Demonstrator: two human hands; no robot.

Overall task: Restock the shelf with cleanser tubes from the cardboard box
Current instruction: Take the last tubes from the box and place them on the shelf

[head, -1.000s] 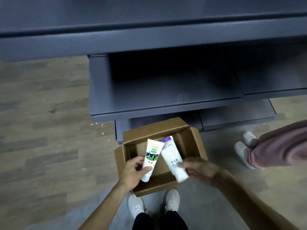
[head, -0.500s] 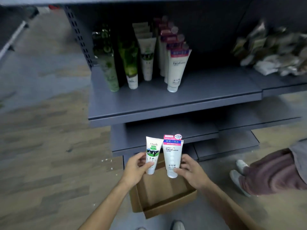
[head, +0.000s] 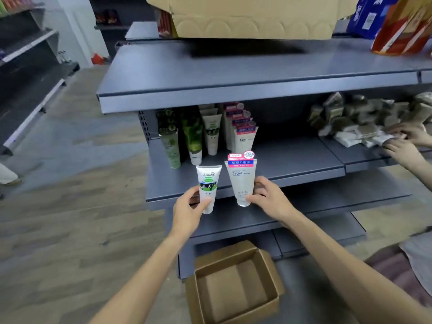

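At the front edge of the middle shelf (head: 292, 160), I hold two cleanser tubes upright, cap end down, side by side and slightly apart. My left hand (head: 187, 211) pinches the green-label tube (head: 207, 187) near its cap, thumb across the front and fingers behind. My right hand (head: 268, 198) grips the pink-topped Facial tube (head: 242, 178) low on its right side, with its fingers curled round the body. Both tubes hang in front of the shelf lip; neither stands on the shelf board.

Behind them, on the left part of the same shelf, stocked tubes stand in rows running front to back: a pale green row (head: 171, 146), a bright green row (head: 192, 139), a white row with green labels (head: 212, 134) and a row with pink tops (head: 244, 134). The shelf board to the right of these rows is bare.

Below my forearms, the cardboard box (head: 233, 284) sits on the floor against the base of the shelving unit, flaps open; I see no tubes inside it.

Further right on the middle level, another person's hands (head: 406, 146) rest among a pile of small wrapped packets (head: 360, 122). On the top shelf (head: 233, 73) sits a large carton (head: 252, 17), with blue and red packages (head: 395, 22) to its right. Grey shelving (head: 30, 73) lines the aisle at far left.
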